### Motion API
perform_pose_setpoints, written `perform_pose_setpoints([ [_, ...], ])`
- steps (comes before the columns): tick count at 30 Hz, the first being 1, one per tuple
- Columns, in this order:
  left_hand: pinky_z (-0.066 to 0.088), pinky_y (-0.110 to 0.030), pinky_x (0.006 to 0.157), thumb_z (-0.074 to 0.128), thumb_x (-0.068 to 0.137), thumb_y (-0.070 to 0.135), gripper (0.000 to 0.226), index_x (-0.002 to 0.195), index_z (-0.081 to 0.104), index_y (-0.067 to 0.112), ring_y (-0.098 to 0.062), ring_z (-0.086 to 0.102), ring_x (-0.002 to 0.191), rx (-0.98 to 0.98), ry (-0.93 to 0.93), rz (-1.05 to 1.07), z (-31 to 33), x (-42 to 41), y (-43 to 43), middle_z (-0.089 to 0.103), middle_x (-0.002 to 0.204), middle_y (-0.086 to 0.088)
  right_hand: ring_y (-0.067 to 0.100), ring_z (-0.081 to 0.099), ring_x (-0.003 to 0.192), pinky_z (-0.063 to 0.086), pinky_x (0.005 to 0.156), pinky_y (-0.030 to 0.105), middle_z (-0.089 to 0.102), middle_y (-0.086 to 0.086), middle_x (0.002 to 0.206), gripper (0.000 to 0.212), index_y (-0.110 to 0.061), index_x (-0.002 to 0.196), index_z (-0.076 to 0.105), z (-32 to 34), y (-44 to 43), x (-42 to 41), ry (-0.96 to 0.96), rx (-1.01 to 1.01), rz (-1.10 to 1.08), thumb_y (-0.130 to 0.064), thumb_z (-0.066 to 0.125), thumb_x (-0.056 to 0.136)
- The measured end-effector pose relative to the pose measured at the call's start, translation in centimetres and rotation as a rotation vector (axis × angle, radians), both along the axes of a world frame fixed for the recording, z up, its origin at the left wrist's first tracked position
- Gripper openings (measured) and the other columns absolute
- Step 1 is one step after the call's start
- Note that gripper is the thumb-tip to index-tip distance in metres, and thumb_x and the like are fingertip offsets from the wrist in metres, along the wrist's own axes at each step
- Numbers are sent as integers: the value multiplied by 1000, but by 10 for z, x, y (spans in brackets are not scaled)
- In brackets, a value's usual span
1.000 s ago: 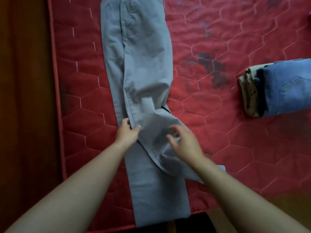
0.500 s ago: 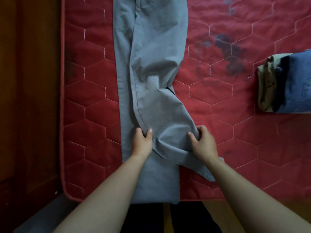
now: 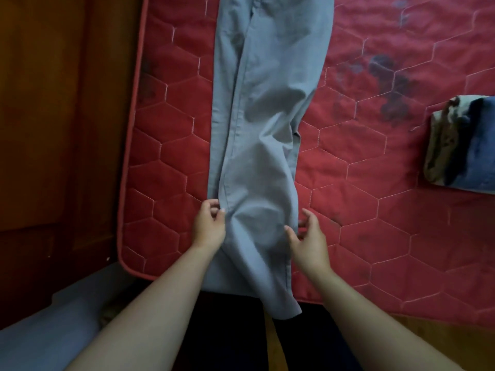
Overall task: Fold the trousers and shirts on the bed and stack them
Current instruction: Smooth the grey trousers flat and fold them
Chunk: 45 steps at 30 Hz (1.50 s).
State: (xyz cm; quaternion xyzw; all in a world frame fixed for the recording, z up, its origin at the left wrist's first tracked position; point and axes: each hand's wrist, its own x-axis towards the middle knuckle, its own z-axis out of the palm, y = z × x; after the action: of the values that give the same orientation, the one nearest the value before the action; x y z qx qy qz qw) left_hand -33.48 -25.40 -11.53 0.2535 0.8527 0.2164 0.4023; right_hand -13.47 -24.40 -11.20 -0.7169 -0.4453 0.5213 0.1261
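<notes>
Grey trousers (image 3: 265, 129) lie lengthwise on the red quilted mattress (image 3: 375, 210), one leg laid over the other, with the upper leg's hem hanging past the near edge of the bed. The left hand (image 3: 209, 225) pinches the left edge of the upper leg between thumb and fingers; the right hand (image 3: 308, 238) is released, fingers spread, just beside the leg's right edge. A folded stack of clothes (image 3: 460, 145), camouflage and blue, sits well apart at the right.
</notes>
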Motion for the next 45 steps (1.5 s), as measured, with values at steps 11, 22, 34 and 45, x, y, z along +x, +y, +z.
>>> perform_pose_setpoints([
  [11,42,-34,84,50,92,16,29,119,50,6,-32,58,101,-80,70,-138,-1,-24,26,62,108,-17,20,46,119,33,95,21,47,8,128,62,-8,130,43,-13,45,-14,-122,100,56,-31,70,80],
  [22,43,-32,92,58,88,34,46,124,49,7,-30,55,111,132,134,-313,-43,-36,239,60,119,-15,30,30,131,27,108,38,30,12,142,57,-12,131,43,-29,275,-52,-325,522,289,-38,62,84],
  [34,39,-22,67,63,85,34,25,99,61,14,-20,62,85,372,64,-308,-58,-65,419,56,70,8,23,1,144,10,115,50,4,1,158,63,-23,147,20,-47,401,-90,-492,578,487,-46,41,93],
  [45,40,-16,86,60,83,6,21,102,66,13,-12,59,100,749,184,-465,-31,-82,485,67,105,1,21,-5,144,-4,108,63,2,-7,158,60,-35,146,18,-42,453,-110,-567,646,398,-50,38,91],
])
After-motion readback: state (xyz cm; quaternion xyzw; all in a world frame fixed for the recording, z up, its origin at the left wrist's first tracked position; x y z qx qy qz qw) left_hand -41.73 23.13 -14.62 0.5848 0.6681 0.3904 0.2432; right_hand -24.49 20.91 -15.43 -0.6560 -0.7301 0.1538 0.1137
